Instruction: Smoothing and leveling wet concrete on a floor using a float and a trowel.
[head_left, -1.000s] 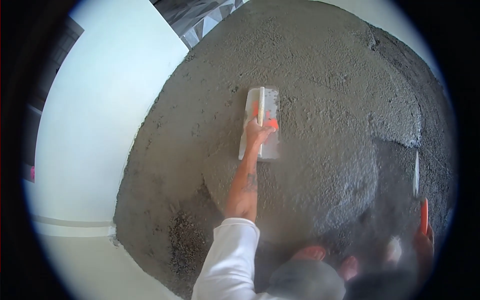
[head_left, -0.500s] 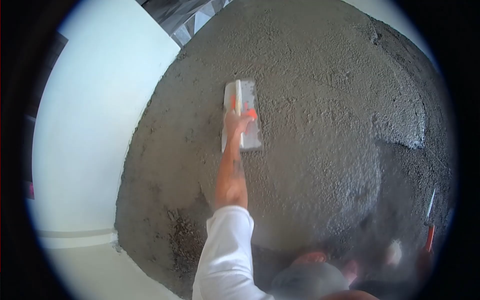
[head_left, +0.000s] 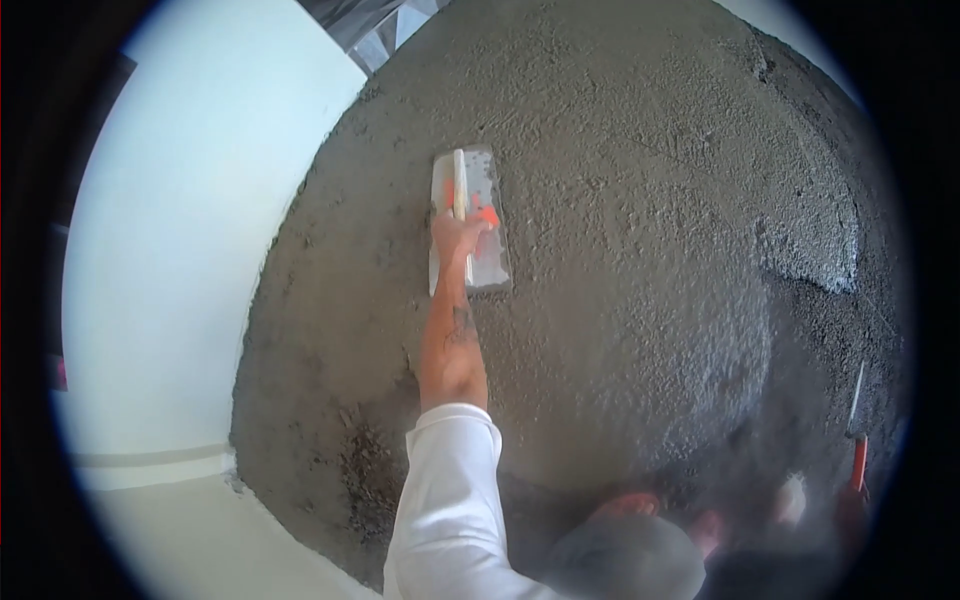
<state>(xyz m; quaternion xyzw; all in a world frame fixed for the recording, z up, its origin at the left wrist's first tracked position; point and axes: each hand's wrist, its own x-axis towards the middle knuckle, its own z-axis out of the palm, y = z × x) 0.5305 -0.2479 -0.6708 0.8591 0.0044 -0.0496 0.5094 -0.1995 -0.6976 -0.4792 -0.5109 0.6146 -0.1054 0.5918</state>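
In a white sleeve, my left arm reaches forward over wet grey mortar (head_left: pixel 620 250). My left hand (head_left: pixel 457 235) is closed round the pale handle of a flat rectangular finishing trowel (head_left: pixel 488 262), with orange parts beside the grip. The trowel's plate lies flat on the mortar, its long side running forward. Low at the far right is a small pointed trowel (head_left: pixel 857 400) with a red handle, its blade tilted up. My right hand (head_left: pixel 851 512), dim and blurred at the rim, seems wrapped round that handle.
A white wall or panel (head_left: pixel 180 240) borders the mortar on the left, with a pale ledge (head_left: pixel 160 468) below it. Rougher dark mortar (head_left: pixel 372 480) lies at lower left. A lighter raised patch (head_left: pixel 820 240) is at right. Blurred grey and reddish shapes (head_left: pixel 630 560) fill the bottom.
My left hand and the finishing trowel have shifted slightly left and forward, flat on the mortar. The small trowel appears a little higher in view. The camera view has also shifted slightly.
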